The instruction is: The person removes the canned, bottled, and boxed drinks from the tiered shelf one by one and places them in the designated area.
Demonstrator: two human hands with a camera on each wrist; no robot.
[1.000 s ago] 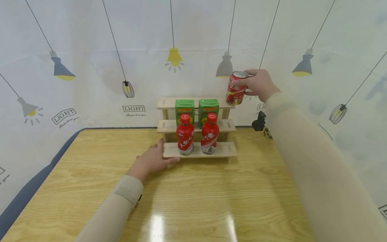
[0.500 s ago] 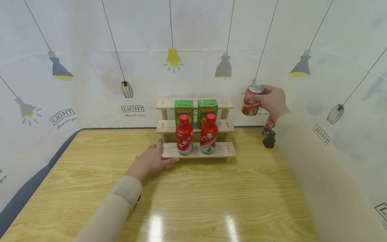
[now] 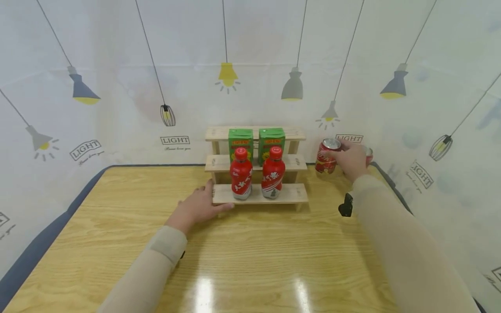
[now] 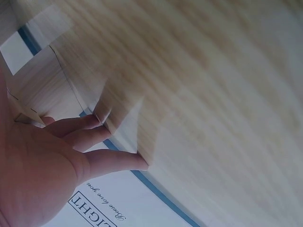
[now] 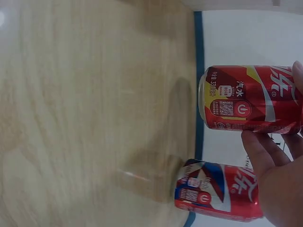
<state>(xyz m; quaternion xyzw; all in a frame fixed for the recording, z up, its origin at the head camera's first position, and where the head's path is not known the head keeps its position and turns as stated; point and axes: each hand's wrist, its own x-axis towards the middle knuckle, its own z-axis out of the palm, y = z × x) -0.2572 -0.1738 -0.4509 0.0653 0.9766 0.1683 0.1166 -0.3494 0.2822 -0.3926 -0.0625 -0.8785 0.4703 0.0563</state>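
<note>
Right of centre in the head view, right hand (image 3: 352,160) grips red can (image 3: 326,156) low over the counter (image 3: 250,252), just beside second can (image 5: 218,191). Left hand (image 3: 195,208), fingers relaxed, presses wooden shelf (image 3: 258,195) at frame centre.

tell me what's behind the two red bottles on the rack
Two green cartons stand on the middle step behind the red bottles. The bottles cover the cartons' lower parts; the top step looks bare.

The right hand (image 3: 351,159) hides most of the second can (image 3: 368,155).
</note>
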